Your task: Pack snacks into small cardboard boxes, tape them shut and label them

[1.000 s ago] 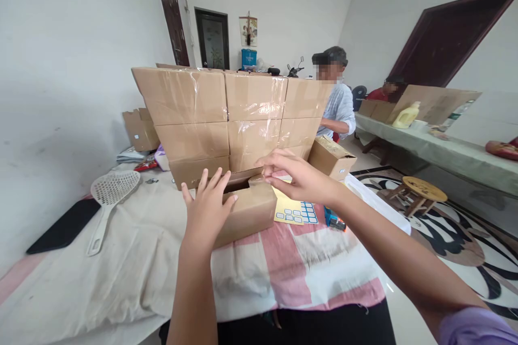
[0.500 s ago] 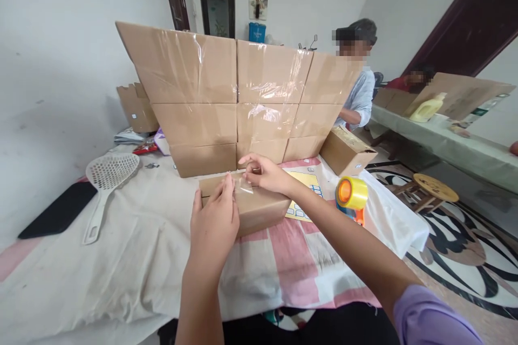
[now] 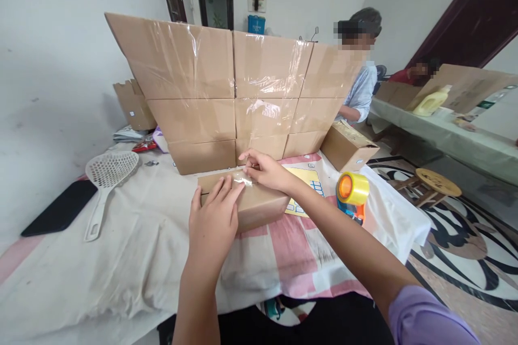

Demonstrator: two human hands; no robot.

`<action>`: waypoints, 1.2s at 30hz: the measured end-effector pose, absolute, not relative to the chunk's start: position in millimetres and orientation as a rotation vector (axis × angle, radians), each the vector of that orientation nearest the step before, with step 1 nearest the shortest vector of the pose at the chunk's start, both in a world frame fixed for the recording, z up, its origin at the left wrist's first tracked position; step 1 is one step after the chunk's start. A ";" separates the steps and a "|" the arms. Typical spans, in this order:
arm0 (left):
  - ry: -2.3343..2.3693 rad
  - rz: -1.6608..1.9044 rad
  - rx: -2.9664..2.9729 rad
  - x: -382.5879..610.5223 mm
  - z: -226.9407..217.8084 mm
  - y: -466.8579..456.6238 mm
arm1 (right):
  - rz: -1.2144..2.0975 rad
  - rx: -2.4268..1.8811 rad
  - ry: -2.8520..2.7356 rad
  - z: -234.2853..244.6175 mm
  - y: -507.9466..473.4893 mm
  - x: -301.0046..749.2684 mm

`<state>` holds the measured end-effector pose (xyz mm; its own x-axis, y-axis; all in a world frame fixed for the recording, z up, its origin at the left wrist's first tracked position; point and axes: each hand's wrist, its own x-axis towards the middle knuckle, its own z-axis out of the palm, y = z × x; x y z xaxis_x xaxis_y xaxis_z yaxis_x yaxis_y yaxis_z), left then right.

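Note:
A small cardboard box (image 3: 261,210) lies on the cloth in front of me, a strip of clear tape (image 3: 242,178) shining across its top seam. Spread over the left part of the box top is my left hand (image 3: 214,210), its fingers flat and the thumb near the tape. My right hand (image 3: 265,170) pinches the tape strip between thumb and finger at the box's far side, wrist over the top. Behind the box rises a wall of taped cardboard boxes (image 3: 263,75). A yellow tape roll in a dispenser (image 3: 353,188) sits to the right.
A white perforated scoop (image 3: 111,170) and a black flat object (image 3: 60,207) lie at left. A yellow printed sheet (image 3: 305,183) is partly under my right arm. Another carton (image 3: 348,145) sits at the right edge; a person (image 3: 358,86) stands behind it. A wooden stool (image 3: 439,183) is farther right.
My left hand's fingers have spread and flattened on the box top, the thumb moving toward the tape. The right hand keeps its pinch near the same spot. The view has shifted slightly.

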<state>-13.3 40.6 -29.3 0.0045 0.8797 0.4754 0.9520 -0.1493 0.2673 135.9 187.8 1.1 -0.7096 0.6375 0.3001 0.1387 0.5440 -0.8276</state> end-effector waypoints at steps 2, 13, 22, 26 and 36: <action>-1.912 -0.831 -2.106 -12.8 -30.6 38.7 | 1.066 -0.622 -2.213 0.1 189.2 135.5; -1.655 -1.097 -2.139 -1.5 -37.6 33.1 | 0.749 -0.693 -2.316 -2.1 185.4 133.7; -1.637 -1.223 -2.079 6.6 -39.9 32.6 | 0.453 -0.766 -2.293 -1.4 179.2 136.7; -1.544 -1.276 -2.028 9.0 -48.0 33.1 | 0.578 -0.956 -2.440 5.2 175.0 136.4; -1.345 -1.258 -1.952 4.8 -59.9 37.9 | 0.701 -1.242 -2.518 11.7 182.3 125.6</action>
